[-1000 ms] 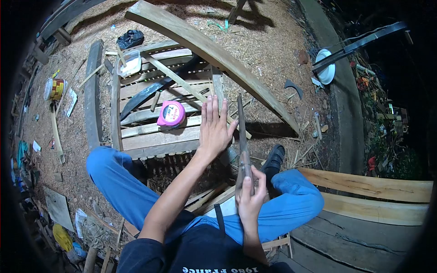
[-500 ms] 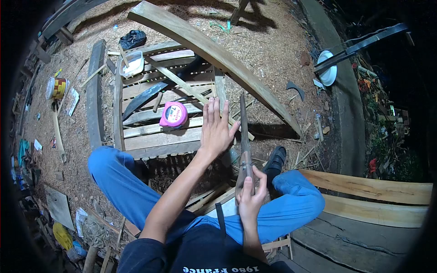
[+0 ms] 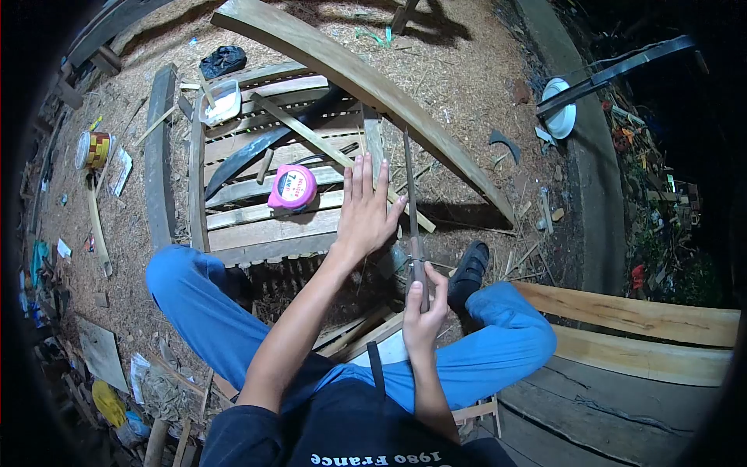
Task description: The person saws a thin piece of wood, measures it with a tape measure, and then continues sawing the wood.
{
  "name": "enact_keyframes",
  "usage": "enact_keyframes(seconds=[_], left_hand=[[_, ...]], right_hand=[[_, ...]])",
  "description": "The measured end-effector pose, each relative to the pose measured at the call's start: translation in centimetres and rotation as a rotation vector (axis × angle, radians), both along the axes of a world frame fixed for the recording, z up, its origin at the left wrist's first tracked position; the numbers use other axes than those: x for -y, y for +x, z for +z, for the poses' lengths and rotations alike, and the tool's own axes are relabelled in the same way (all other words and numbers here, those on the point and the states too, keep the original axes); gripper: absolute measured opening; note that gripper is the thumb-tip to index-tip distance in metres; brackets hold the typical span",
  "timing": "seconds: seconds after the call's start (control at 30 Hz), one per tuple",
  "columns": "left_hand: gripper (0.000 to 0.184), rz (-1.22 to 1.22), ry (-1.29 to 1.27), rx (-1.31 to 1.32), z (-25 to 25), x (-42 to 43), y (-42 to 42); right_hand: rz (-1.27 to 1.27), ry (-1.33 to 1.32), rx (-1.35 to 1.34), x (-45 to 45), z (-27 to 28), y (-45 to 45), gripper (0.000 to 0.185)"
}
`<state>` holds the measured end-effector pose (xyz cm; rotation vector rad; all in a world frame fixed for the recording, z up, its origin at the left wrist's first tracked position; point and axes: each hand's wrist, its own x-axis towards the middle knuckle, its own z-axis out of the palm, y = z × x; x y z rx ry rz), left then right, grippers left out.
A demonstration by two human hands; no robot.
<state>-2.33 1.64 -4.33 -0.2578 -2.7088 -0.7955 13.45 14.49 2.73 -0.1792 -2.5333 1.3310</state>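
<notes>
My left hand (image 3: 366,214) lies flat with its fingers stretched out, over a narrow wooden strip (image 3: 299,128) that runs slantwise across a slatted wooden platform (image 3: 264,251). In my right hand (image 3: 426,315) is the brown handle of a long knife (image 3: 411,202). Its thin dark blade points away from me, just right of my left fingers, and the tip reaches close to a long curved beam (image 3: 342,66). A pink tape measure (image 3: 293,187) sits on the slats left of my left hand. Behind it lie a short wooden stick (image 3: 265,166) and a dark curved piece (image 3: 249,156).
A clear plastic tub (image 3: 220,103) and a black plastic bag (image 3: 223,61) are at the far left. A squared timber (image 3: 161,156) lies left of the platform. Pale planks (image 3: 630,315) extend at my right. A white dish (image 3: 559,117) stands at the far right.
The knife has moved forward and slightly left with my right hand, its tip now at the curved beam. My left hand stays spread over the strip, shifted slightly in view.
</notes>
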Motion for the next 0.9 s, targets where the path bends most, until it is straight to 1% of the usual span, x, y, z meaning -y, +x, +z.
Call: enact_keyframes(seconds=[0.03, 0.07, 0.13, 0.17, 0.2, 0.27, 0.3, 0.33, 0.4, 0.47, 0.53, 0.57, 0.67, 0.7, 0.73, 0.77, 0.83, 0.87, 0.9], left_hand=[[0.078, -0.008, 0.023, 0.013, 0.2, 0.1, 0.0], [0.078, 0.002, 0.018, 0.011, 0.2, 0.1, 0.1], [0.078, 0.010, -0.007, 0.025, 0.3, 0.0, 0.0], [0.078, 0.013, 0.001, 0.033, 0.3, -0.1, 0.0], [0.078, 0.010, 0.004, 0.035, 0.3, -0.1, -0.1], [0.077, 0.003, 0.002, 0.024, 0.1, -0.1, 0.1], [0.077, 0.002, -0.010, 0.029, 0.0, 0.0, 0.1], [0.077, 0.001, -0.014, 0.030, 0.0, 0.0, 0.1], [0.077, 0.009, 0.012, 0.012, 0.3, 0.0, 0.0], [0.078, 0.017, 0.008, 0.032, 0.2, 0.0, -0.3], [0.078, 0.012, 0.010, 0.008, 0.1, -0.1, -0.1], [0.079, 0.011, 0.009, 0.008, 0.0, -0.1, 0.0], [0.079, 0.008, 0.003, -0.001, -0.1, 0.0, 0.0], [0.078, 0.014, 0.015, -0.001, 0.3, 0.0, 0.0], [0.078, 0.019, 0.015, -0.008, 0.4, 0.0, -0.2], [0.078, 0.025, 0.009, -0.004, 0.3, -0.1, -0.1], [0.078, 0.022, 0.006, 0.000, 0.1, -0.2, -0.1], [0.078, 0.015, 0.007, 0.010, -0.1, -0.3, 0.1], [0.078, 0.012, 0.003, 0.013, -0.2, -0.3, 0.2]], right_hand=[[-0.029, -0.162, 0.081, -0.2, -0.8, 0.4, 0.037], [-0.019, -0.167, 0.079, -0.2, -1.1, 1.1, 0.037], [-0.060, -0.300, 0.076, -0.4, -1.7, 2.1, 0.036], [-0.015, -0.139, -0.062, -0.7, -2.7, 1.9, 0.036], [-0.018, -0.136, -0.061, -0.6, -2.8, 1.6, 0.036], [-0.072, -0.256, 0.047, 0.0, -2.0, 0.5, 0.037], [-0.063, -0.179, 0.064, 0.5, -0.4, -0.1, 0.037], [-0.064, -0.183, 0.065, 0.5, -0.8, 0.3, 0.037], [-0.122, -0.315, 0.089, 0.4, -1.8, 1.7, 0.037], [-0.124, -0.323, 0.035, 0.1, -2.5, 2.0, 0.037], [-0.066, -0.034, -0.076, -0.2, -2.2, 1.6, 0.037], [-0.091, -0.225, 0.073, -0.3, -2.3, 1.3, 0.037], [-0.102, -0.231, 0.070, -0.1, -1.8, 0.9, 0.037], [-0.083, -0.172, -0.026, 0.1, -2.1, 1.4, 0.036], [-0.077, -0.172, -0.033, 0.0, -2.9, 2.0, 0.036], [-0.089, -0.195, -0.011, -0.3, -4.0, 2.7, 0.037], [-0.120, -0.273, 0.049, 0.0, -3.9, 2.3, 0.036], [-0.129, -0.272, 0.058, -0.1, -3.9, 1.9, 0.036], [-0.120, -0.306, 0.117, 0.1, -3.0, 1.0, 0.036]])
